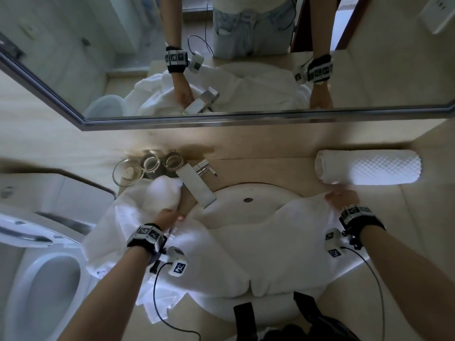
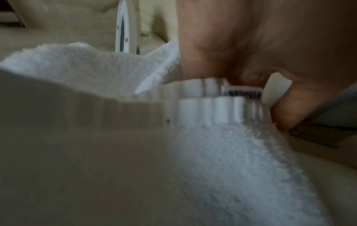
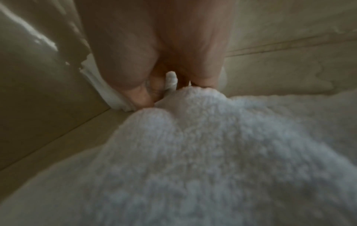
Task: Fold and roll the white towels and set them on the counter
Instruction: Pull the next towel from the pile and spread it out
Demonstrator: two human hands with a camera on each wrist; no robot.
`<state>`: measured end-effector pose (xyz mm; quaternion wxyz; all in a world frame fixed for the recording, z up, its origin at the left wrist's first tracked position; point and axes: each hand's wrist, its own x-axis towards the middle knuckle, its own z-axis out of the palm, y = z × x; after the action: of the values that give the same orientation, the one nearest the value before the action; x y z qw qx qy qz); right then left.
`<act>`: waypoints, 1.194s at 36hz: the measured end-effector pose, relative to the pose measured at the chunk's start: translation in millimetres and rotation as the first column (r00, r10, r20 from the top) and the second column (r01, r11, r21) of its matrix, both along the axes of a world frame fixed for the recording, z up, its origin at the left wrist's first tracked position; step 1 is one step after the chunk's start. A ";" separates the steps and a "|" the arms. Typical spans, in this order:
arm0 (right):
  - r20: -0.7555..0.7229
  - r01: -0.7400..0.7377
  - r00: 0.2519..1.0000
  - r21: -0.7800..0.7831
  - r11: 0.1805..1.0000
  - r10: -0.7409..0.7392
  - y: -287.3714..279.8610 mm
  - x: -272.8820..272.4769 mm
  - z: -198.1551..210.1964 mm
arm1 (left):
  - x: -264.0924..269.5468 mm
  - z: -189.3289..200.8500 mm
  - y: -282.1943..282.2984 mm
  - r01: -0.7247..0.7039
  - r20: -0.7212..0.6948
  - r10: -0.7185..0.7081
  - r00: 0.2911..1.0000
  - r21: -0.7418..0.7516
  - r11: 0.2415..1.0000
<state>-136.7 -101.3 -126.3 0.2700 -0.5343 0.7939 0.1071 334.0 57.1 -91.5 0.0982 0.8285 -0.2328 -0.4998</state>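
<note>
A large white towel lies spread over the round sink and sags into the basin. My left hand grips its bunched far-left corner beside the faucet; the left wrist view shows my fingers closed on the towel's ribbed hem and label. My right hand pinches the far-right corner; the right wrist view shows my thumb and fingers curled round a tuft of the towel. A rolled white towel lies on the beige counter at the back right, just beyond my right hand.
A chrome faucet juts over the sink next to my left hand. A glass bowl and two glasses stand at the back left. A toilet sits left of the counter. A mirror covers the wall behind.
</note>
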 end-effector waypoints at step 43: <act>0.244 0.511 0.857 -0.293 0.809 -0.453 51.4 -104.9 48.5 | 40.6 -2.2 54.4 -0.152 0.223 0.255 0.941 -0.396 0.905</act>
<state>-241.6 -49.9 -77.8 0.2534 -0.3605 0.8850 -0.1505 374.6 111.5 -93.8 0.2734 0.8747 -0.2462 -0.3155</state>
